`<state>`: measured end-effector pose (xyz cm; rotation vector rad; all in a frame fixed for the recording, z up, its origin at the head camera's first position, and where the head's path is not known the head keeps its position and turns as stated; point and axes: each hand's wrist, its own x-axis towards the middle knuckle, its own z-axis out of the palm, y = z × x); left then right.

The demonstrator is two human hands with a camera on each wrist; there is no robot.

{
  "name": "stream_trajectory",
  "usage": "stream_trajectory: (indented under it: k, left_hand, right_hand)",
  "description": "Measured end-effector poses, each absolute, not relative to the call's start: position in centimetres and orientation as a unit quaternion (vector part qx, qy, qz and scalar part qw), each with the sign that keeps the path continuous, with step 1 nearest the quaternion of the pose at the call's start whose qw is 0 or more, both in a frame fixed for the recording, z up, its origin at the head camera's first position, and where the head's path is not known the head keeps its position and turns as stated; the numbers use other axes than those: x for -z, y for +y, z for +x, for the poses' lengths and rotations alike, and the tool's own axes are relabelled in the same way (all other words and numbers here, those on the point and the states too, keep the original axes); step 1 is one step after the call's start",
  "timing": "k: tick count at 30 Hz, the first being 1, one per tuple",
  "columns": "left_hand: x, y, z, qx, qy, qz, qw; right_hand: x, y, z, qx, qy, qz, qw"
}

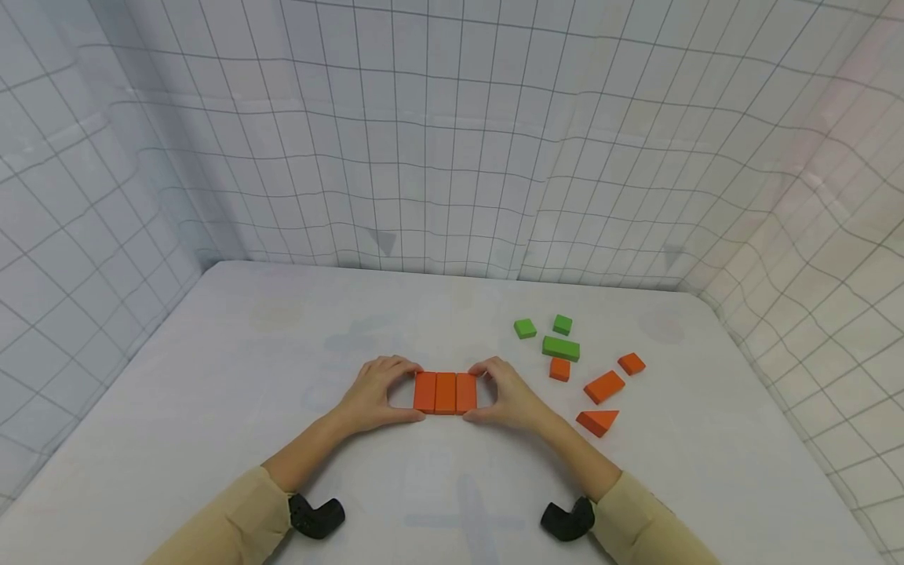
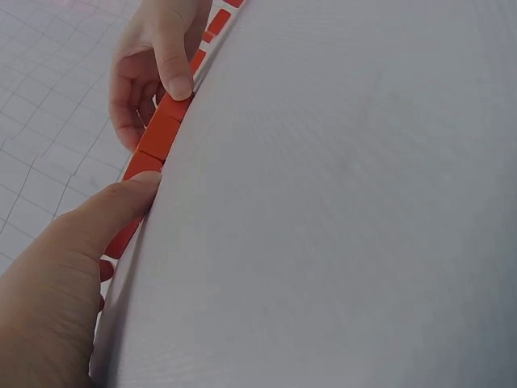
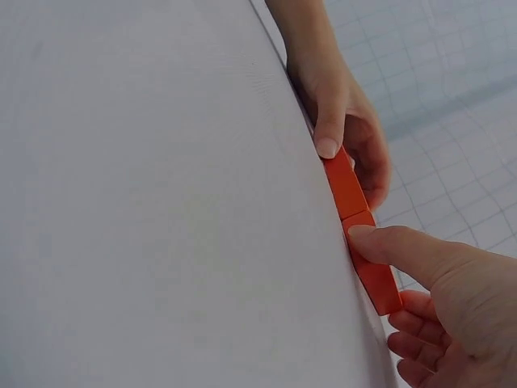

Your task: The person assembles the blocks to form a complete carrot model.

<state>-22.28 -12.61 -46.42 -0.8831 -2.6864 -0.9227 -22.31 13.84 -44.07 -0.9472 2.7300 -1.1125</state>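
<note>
Three orange rectangular blocks lie side by side on the white table, long sides touching. My left hand [image 1: 369, 396] pinches the left block [image 1: 424, 392] by its ends, thumb at the near end and fingertips at the far one. The right block [image 1: 466, 392] is held the same way by my right hand [image 1: 514, 400]. Between them sits the middle block [image 1: 446, 392], with neither hand visibly on it. The left wrist view shows the left thumb [image 2: 105, 206] against the near face of the row. In the right wrist view, the right thumb [image 3: 396, 245] presses a block's near end.
Right of the hands lie loose pieces: a long green block [image 1: 561, 348], two small green ones, an orange cube [image 1: 560, 369], an orange block [image 1: 604, 387], a small orange piece [image 1: 632, 363] and an orange triangular block [image 1: 598, 422]. Grid-patterned white curtains [image 1: 452, 141] surround the table.
</note>
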Motion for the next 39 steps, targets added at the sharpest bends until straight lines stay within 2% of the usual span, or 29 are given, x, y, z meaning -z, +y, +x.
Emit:
stream_trajectory:
  k: [8, 19, 29, 39]
  left_hand:
    - [46.4, -12.6, -22.3, 0.309, -0.899, -0.298, 0.085]
    - [46.4, -12.6, -22.3, 0.303, -0.901, -0.299, 0.086]
    - [46.3, -12.6, -22.3, 0.304, -0.9, -0.302, 0.085]
    - [46.4, -12.6, -22.3, 0.301, -0.901, -0.301, 0.081]
  right_hand:
    - [44.0, 13.9, -22.3, 0.362, 0.879, -0.309, 0.018]
    - [43.1, 14.5, -22.5, 0.36, 0.89, -0.275, 0.054]
    - [41.0, 20.2, -23.9, 0.394, 0.901, -0.181, 0.0]
    - [41.5, 24.8, -23.9, 0.381, 0.916, -0.123, 0.007]
